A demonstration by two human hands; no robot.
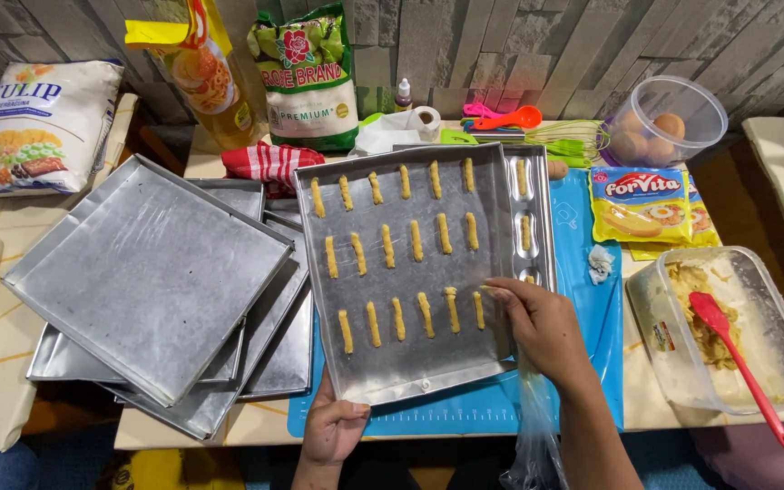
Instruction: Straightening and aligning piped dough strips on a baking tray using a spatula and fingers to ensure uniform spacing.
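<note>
Left hand [333, 426] clamps the near edge of a metal tray [410, 363], steadying it, while right hand [542, 331] fingers pinch a plastic piping bag [537, 436] beside dough sticks [451, 308] piped in rows.

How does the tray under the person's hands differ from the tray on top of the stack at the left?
The held tray carries rows of pale dough sticks; the stack tray is bare. The held tray has the left hand at its near edge and the right hand over its right side; no hand touches the stack tray. The held tray lies partly on a blue mat, the other on more trays. Both are shallow, rectangular and silver metal.
</note>
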